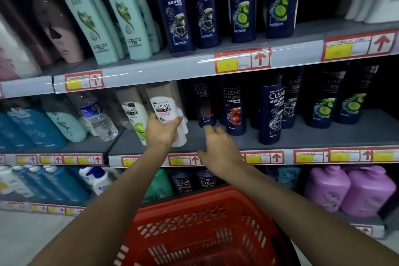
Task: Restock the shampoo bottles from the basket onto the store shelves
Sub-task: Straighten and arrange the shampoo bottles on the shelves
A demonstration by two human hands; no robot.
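My left hand [160, 130] grips a white Clear shampoo bottle [164, 110] with a pink label, standing on the middle shelf [216, 142]. My right hand [218, 147] reaches over the shelf edge with fingers loosely extended, the fingertip close to the base of a dark blue Clear bottle [205, 106]; it holds nothing. Below my arms sits the red plastic basket [200, 229]; its inside shows no bottles in the visible part.
Dark blue Clear bottles [272, 112] fill the middle shelf to the right, and a green-label white bottle [136, 119] and a water bottle [97, 114] stand to the left. The upper shelf [172, 67] carries mint and navy bottles. Purple jugs [349, 190] stand on the lower shelf.
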